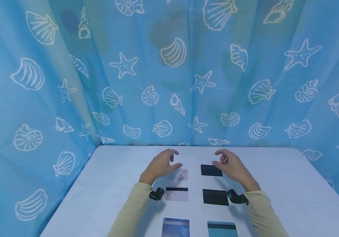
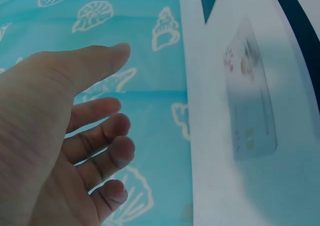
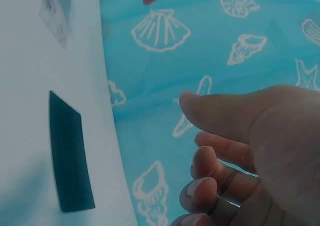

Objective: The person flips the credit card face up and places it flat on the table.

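My left hand (image 1: 161, 165) hovers over the table near the far-left card (image 1: 183, 174), a white one with pink flower marks; its fingers are loosely bent and hold nothing. Across from it my right hand (image 1: 231, 166) hangs beside the far-right black card (image 1: 211, 170), thumb and fingers apart, with nothing between them. Nearer to me lie a white card with a dark stripe (image 1: 176, 194) and a second black card (image 1: 215, 197). In the left wrist view the flowered card (image 2: 250, 100) lies flat, apart from the fingers. The right wrist view shows the black card (image 3: 70, 156) likewise apart.
At the near edge of the head view, a blue-purple card (image 1: 175, 227) and a teal card with a dark stripe (image 1: 222, 229) lie partly cut off. The white table (image 1: 113, 171) meets a blue shell-patterned curtain (image 1: 145, 82) at the back. A small black camera sits on each wrist.
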Tool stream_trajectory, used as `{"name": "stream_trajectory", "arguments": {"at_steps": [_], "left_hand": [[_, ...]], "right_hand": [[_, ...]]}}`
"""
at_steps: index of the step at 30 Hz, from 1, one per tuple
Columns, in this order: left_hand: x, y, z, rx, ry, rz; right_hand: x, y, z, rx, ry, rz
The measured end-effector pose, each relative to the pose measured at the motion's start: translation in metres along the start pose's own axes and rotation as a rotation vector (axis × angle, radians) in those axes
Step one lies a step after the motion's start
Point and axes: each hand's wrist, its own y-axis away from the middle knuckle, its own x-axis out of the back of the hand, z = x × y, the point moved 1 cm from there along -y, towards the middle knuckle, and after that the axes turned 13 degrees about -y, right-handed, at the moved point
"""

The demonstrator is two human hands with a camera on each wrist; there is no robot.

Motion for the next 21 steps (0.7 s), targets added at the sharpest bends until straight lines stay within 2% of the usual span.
{"name": "stream_trajectory", "arguments": {"at_steps": [11,16,21], "left_hand": [[-0.019,-0.015,0.027,-0.035,-0.035,-0.066],[-0.027,-0.021,0.039,-0.071,-0.07,-0.105],[-0.032,-0.025,0.049,-0.054,-0.091,-0.147]], "right_hand": [[0.003,-0.005,0.014,-0.012,0.011,-0.033],[0.003,-0.005,0.027,-0.059,0.019,-0.051],[0.001,-0.006,0.038,-0.104,0.02,-0.065]]}}
